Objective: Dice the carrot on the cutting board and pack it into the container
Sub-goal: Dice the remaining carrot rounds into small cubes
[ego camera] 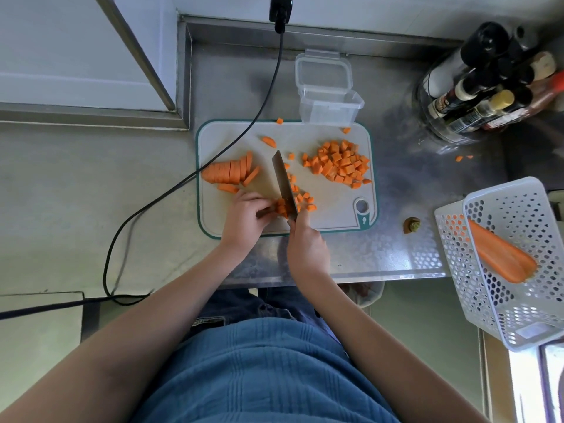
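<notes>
On the white cutting board [329,209] with a teal rim, my left hand [244,219] pins a small stack of carrot strips [280,208] near the front edge. My right hand [306,245] grips the knife [283,184], whose blade rests on those strips. A pile of diced carrot [340,164] lies at the board's right. Sliced carrot slabs [227,172] sit at the board's left. The clear plastic container [331,105] stands open behind the board, its lid tipped back; I see nothing inside it.
A black cable [195,175] crosses the counter and the board's left corner. A white perforated basket [506,264] at the right holds carrot halves [500,257]. Bottles [482,87] stand at the back right. A carrot top [412,225] and stray bits [459,158] lie on the steel counter.
</notes>
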